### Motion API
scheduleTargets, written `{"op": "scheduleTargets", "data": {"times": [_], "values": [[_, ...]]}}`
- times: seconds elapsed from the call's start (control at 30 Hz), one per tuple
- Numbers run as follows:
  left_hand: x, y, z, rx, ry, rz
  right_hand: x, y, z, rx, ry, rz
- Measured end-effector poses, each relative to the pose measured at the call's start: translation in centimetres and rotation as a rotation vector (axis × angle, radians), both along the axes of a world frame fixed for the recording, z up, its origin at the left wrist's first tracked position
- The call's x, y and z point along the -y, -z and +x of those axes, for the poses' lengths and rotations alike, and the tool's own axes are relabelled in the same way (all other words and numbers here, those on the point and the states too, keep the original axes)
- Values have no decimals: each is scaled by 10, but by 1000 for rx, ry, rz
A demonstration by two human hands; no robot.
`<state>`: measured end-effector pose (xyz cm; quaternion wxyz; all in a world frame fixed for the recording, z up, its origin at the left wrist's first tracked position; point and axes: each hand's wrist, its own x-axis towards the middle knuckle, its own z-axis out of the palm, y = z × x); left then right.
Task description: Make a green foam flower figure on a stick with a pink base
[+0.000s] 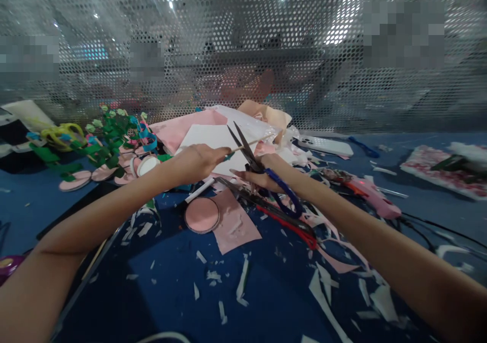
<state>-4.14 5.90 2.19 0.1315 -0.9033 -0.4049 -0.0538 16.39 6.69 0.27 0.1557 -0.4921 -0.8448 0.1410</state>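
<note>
While left hand [207, 159] pinches thin stick [263, 139], right hand [269, 166] grips parted scissors [251, 159]; stick seems uncut, leafy pieces [99, 152] toward surface [167, 287] far-left corner look assembled.

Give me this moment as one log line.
left hand: thin pale stick | right hand: blue-handled metal scissors, blades parted | nearby: round pink disc, flat pink sheet

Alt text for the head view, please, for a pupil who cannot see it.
The right hand holds blue-handled scissors, blades parted, at a thin stick in the left hand. A pink disc, white scraps and a pink glue gun are spread over a blue surface.
</note>
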Motion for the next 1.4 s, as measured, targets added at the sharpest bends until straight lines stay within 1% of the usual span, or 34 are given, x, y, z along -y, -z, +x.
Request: {"op": "scheduleTargets", "data": {"times": [0.07, 0.1, 0.13, 0.23, 0.3, 0.4, 0.47, 0.6, 0.67, 0.73, 0.83, 0.9, 1.0, 1.2, 1.27, 1.4], "values": [[2, 4, 1, -19, 70, -24, 1, -2, 5, 4, -101, -59], [2, 5, 2, -24, 93, -27, 2, -3, 6, -3, -129, -74], [2, 5, 2, -25, 95, -13, 2, -2, 6, -15, -127, -68], [0, 2, 0, -30, 18, 74, 3, 4, -2, -63, 21, 48], [-3, -2, -2, -29, -23, 92, 3, 8, -9, -85, 99, 107], [-5, -5, -3, -27, -47, 68, 0, 9, -11, -70, 114, 102], [-3, -4, -2, -47, -49, 73, -1, 7, -7, -46, 80, 75], [4, 3, 3, -107, 45, 42, 1, -4, 6, -13, -100, -44], [8, 4, 5, -125, 68, 9, 4, -6, 7, 16, -134, -88], [8, 3, 5, -120, 60, 21, 6, -5, 4, 46, -69, -57], [4, -2, 0, -101, 7, 84, 6, 3, -6, 17, 56, 83], [1, -4, -3, -101, -40, 96, 5, 7, -11, -24, 72, 121], [-2, -4, -4, -108, -61, 86, 3, 7, -11, -52, 64, 98], [4, 2, 2, -174, 63, 90, 8, -10, -4, 94, 20, -70], [6, 1, 3, -199, 66, 88, 11, -13, -5, 134, 42, -43], [5, 0, 1, -212, -2, 132, 15, -11, -11, 160, 76, 56]]}}
